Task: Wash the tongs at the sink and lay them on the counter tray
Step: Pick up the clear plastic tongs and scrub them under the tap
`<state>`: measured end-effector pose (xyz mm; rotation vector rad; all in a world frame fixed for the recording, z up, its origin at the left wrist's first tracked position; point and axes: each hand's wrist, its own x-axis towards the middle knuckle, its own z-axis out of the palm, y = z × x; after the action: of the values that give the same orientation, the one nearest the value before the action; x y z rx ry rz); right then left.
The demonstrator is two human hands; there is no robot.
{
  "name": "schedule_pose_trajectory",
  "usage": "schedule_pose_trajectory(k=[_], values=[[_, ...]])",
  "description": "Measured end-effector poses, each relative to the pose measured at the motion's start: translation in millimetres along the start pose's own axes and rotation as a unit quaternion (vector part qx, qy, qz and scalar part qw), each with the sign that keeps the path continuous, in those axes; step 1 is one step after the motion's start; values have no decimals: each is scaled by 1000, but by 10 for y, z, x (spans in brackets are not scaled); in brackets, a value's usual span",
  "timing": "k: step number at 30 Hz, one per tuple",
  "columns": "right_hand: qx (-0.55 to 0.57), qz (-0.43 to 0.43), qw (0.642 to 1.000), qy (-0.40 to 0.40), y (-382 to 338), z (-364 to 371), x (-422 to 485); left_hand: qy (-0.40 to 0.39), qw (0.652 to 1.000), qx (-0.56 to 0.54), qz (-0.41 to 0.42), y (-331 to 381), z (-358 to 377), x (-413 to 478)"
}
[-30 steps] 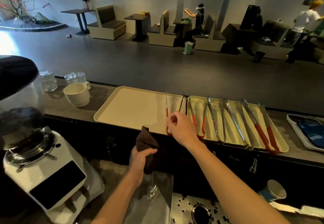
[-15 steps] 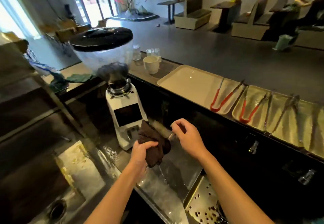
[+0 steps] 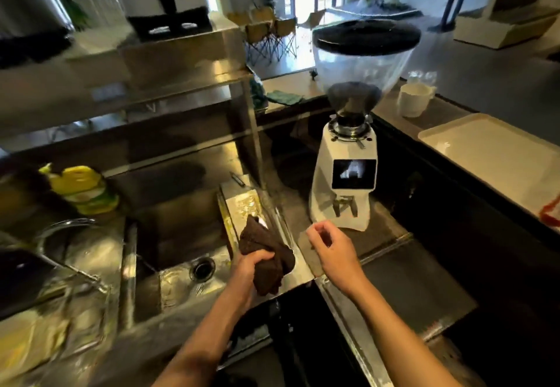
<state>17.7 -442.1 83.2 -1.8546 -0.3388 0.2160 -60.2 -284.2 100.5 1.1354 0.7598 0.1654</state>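
My left hand [image 3: 253, 265] grips a dark brown cloth [image 3: 266, 253] over the right rim of the steel sink [image 3: 181, 235]. My right hand [image 3: 331, 247] hovers just right of it, in front of the grinder, fingers loosely curled and holding nothing. The cream counter tray [image 3: 491, 156] lies at the right on the raised counter. A red-handled pair of tongs [image 3: 550, 214] shows only as a red end at the tray's right edge of view.
A white coffee grinder [image 3: 348, 174] with a clear hopper stands right of the sink. A yellow-green bottle [image 3: 81, 192] and a curved tap [image 3: 60, 229] sit at the sink's left. A white cup [image 3: 413, 98] stands behind the tray. A steel shelf rises behind the sink.
My right hand let go of the tongs on the tray and drew back. My view swung left from the counter trays to the sink, both hands moving along with the cloth.
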Motion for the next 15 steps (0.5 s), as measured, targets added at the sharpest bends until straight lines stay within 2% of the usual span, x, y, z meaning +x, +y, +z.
schedule_pose_trajectory(k=[9,15], values=[[-71,57,996,-19,106,992,283,59,998,0,-30,98,-1139,567],[-115,101,988,-20,196,1420,505,34,997,4,-63,167,-1494,947]])
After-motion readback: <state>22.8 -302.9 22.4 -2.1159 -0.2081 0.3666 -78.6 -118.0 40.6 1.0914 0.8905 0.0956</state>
